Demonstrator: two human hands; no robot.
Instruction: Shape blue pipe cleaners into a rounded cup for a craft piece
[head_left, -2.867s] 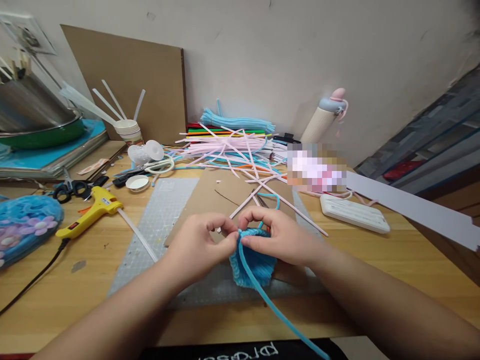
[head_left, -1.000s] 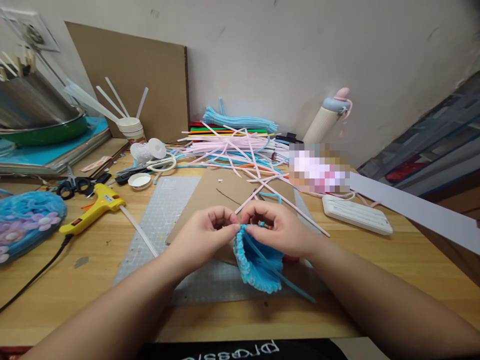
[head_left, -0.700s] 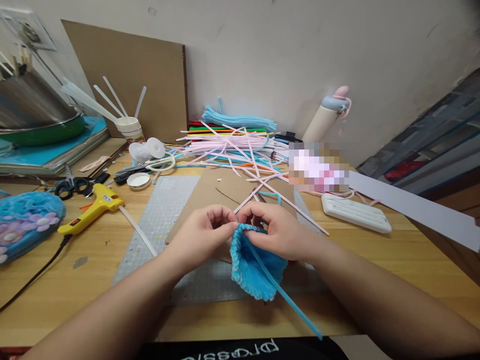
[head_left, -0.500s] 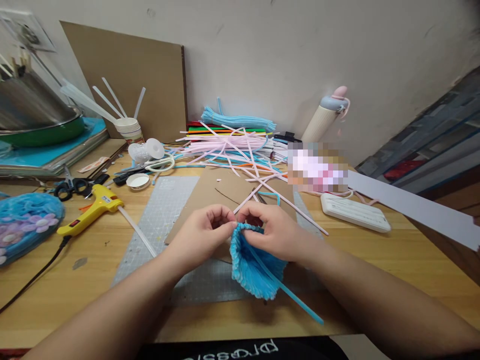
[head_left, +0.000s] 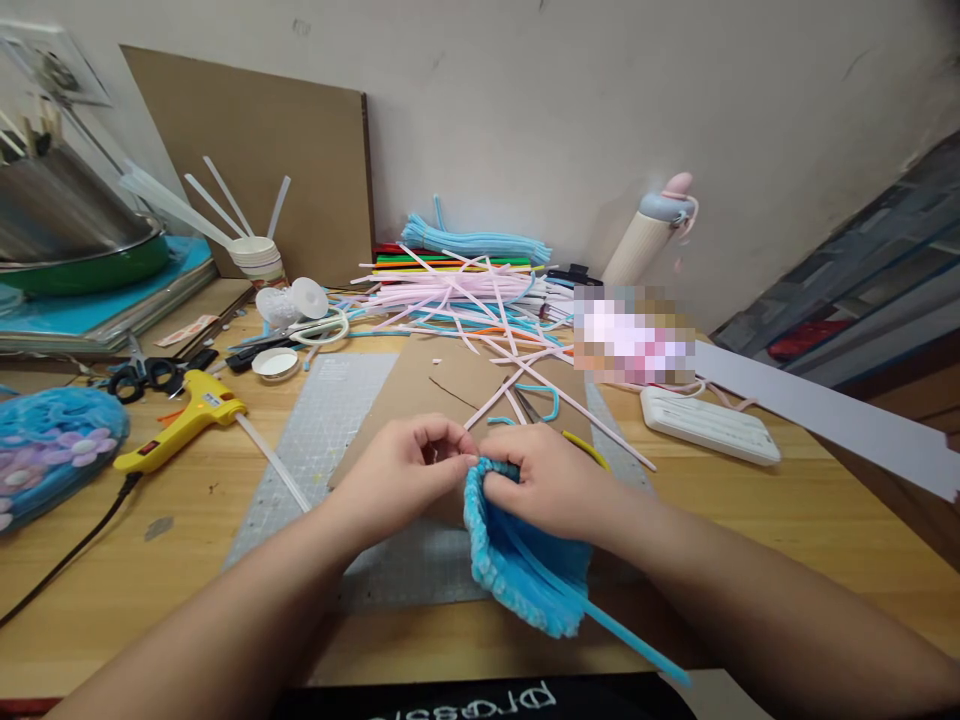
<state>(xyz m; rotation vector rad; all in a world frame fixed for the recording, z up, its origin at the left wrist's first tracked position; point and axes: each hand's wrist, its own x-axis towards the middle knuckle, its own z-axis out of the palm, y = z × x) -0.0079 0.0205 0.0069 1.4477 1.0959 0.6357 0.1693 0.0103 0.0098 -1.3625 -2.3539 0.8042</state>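
Observation:
A blue fuzzy piece built of pipe cleaners (head_left: 525, 585), with a twisted, bumpy rim, hangs between my hands above the cutting mat. My left hand (head_left: 412, 465) pinches the rim's upper left corner between thumb and fingertips. Close beside it, my right hand (head_left: 551, 480) grips the top edge, its thumb on the inner side and its fingers curled behind. One loose blue pipe cleaner end (head_left: 641, 645) sticks out to the lower right. My fingers hide part of the top edge.
Under my hands lie a cardboard sheet (head_left: 382, 420) and a grey cutting mat (head_left: 262, 530). A yellow glue gun (head_left: 180, 420) and scissors (head_left: 142, 375) are on the left. Pink pipe cleaners (head_left: 450, 290) are heaped at the back. A white power strip (head_left: 709, 425) lies right.
The blue piece has come slightly lower and right, turned so more of its inside shows. My right hand has dropped a little, uncovering a yellow-handled tool behind it. Both hands keep their hold.

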